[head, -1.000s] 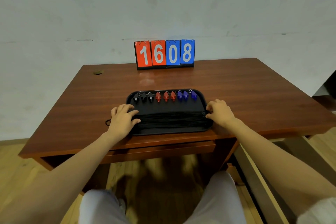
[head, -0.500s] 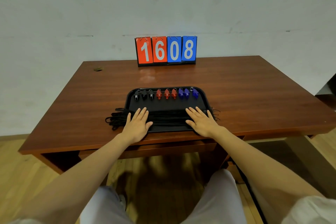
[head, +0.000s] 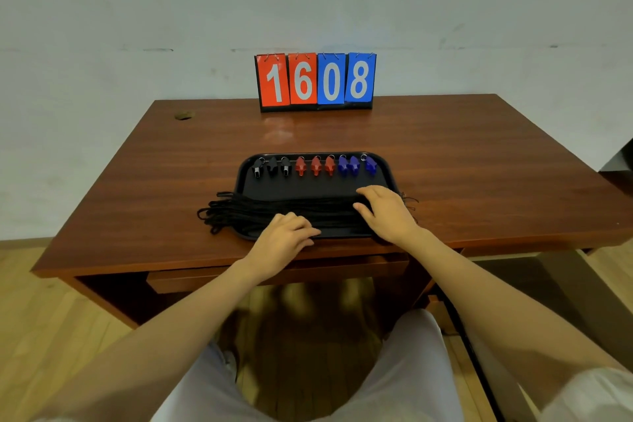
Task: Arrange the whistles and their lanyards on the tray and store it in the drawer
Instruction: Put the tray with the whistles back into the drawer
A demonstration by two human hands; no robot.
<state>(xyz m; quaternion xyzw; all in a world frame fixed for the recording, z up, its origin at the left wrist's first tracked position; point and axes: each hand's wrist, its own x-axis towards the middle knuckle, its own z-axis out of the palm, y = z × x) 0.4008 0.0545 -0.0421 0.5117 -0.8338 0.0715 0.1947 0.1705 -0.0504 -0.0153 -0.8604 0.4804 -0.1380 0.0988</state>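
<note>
A black tray [head: 383, 164] lies at the desk's near middle. Along its far side stand three black whistles [head: 272, 166], three red whistles [head: 315, 165] and three blue whistles [head: 354, 164] in one row. A bundle of black lanyards [head: 239, 211] stretches across the tray's near half, its loops spilling over the left rim onto the desk. My left hand [head: 284, 238] rests on the cords at the tray's front edge, fingers pointing right. My right hand [head: 388, 212] presses on the cords at the tray's right end, fingers pointing left. The drawer [head: 359, 264] sits below the desk's front edge.
A flip scoreboard [head: 317, 80] reading 1608 stands at the back of the wooden desk [head: 479, 161], against the wall. A small cable hole [head: 185, 115] marks the back left corner. My knees show below, over a wooden floor.
Both hands left the tray's side rims, lay flat on the lanyards, and now sit turned inward on them. The cords have spread out past the tray's left rim.
</note>
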